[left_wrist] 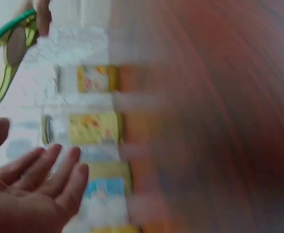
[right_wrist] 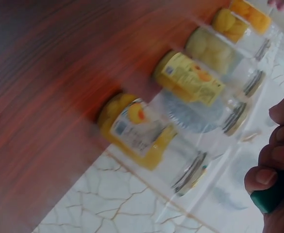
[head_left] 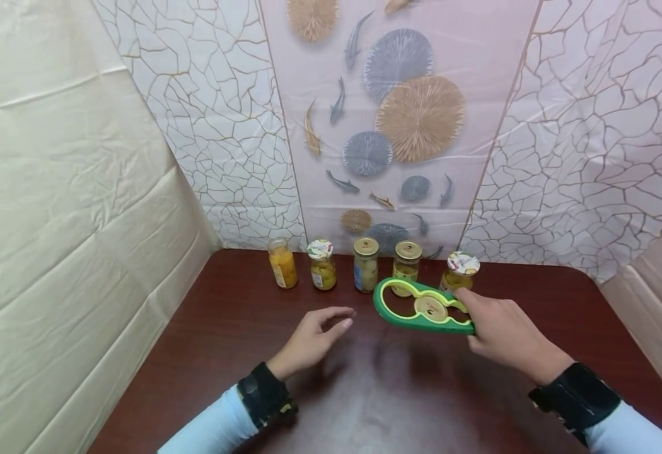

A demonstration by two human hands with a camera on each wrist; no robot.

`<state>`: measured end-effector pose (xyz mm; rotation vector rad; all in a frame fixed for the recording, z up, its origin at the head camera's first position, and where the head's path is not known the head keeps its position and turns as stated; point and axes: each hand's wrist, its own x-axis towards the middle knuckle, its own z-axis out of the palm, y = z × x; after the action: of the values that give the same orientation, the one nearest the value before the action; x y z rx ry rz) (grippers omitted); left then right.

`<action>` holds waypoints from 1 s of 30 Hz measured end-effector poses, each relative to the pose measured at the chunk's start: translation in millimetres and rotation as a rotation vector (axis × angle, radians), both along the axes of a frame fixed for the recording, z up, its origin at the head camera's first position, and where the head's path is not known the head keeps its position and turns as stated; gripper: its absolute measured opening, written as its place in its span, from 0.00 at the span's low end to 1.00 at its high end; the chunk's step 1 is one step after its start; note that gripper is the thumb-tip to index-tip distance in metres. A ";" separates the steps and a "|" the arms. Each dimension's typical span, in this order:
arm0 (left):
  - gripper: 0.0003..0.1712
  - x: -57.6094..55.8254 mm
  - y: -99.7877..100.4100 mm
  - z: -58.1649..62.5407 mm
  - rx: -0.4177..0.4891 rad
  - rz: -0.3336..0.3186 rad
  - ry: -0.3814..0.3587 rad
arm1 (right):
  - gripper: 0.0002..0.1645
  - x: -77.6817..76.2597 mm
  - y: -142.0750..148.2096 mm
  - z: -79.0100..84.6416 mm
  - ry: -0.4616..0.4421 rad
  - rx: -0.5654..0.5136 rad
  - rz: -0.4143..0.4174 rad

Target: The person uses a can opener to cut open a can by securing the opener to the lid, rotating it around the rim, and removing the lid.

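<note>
My right hand [head_left: 504,331] grips a green jar opener [head_left: 390,313] by its narrow end, above the table. A gold disc [head_left: 431,309], resembling the gold jar lids, sits in the opener's middle. My left hand [head_left: 313,339] holds nothing; its fingers are loosely bent, with thumb and forefinger apart. Behind the hands stand several jars in a row: an orange-filled jar [head_left: 283,265] with no lid visible, a jar with a patterned lid [head_left: 321,250], a pale-fruit jar [head_left: 367,268], a gold-lidded jar [head_left: 408,251] partly behind the opener, and another patterned-lid jar [head_left: 463,263] near my right hand.
The dark red table [head_left: 223,328] ends at a patterned wall covering [head_left: 229,157] just behind the jars. Cream cloth [head_left: 110,284] hangs along the left side, and more cloth [head_left: 657,296] borders the right.
</note>
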<state>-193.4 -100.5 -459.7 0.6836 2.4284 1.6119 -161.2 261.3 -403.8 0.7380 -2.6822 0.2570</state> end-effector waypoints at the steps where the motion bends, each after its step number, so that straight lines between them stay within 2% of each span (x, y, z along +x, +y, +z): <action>1: 0.20 -1.1 7.4 2.6 0.008 -0.028 0.007 | 0.31 -0.1 -2.7 0.3 0.011 -0.007 0.010; 3: 0.20 -5.5 21.6 6.4 0.043 -0.085 0.006 | 0.31 -0.8 -8.5 0.7 0.017 -0.022 0.033; 5: 0.22 -10.0 35.4 9.3 0.104 -0.136 -0.030 | 0.31 -2.3 -14.7 0.4 0.023 -0.034 0.052; 9: 0.32 -11.4 58.9 15.7 0.286 -0.214 -0.209 | 0.33 -4.5 -25.3 -0.6 0.037 -0.052 0.081; 12: 0.42 -6.6 71.5 19.9 0.386 -0.254 -0.339 | 0.33 -5.1 -31.5 -1.7 0.055 -0.048 0.099; 15: 0.46 -1.6 81.2 21.7 0.450 -0.305 -0.429 | 0.32 -4.6 -35.5 -2.9 0.061 -0.038 0.111; 18: 0.44 1.8 86.3 21.0 0.517 -0.338 -0.500 | 0.31 -5.7 -37.9 -6.6 0.063 -0.032 0.111; 22: 0.44 1.8 91.1 20.4 0.608 -0.375 -0.551 | 0.32 -7.7 -36.7 -9.8 0.076 -0.042 0.105; 30: 0.44 -2.2 93.0 16.6 0.667 -0.416 -0.635 | 0.32 -11.1 -35.9 -13.5 0.101 -0.060 0.119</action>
<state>-195.6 -7.5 -443.2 0.5737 1.2168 2.0323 -172.3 225.4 -417.3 0.8703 -2.5283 0.3195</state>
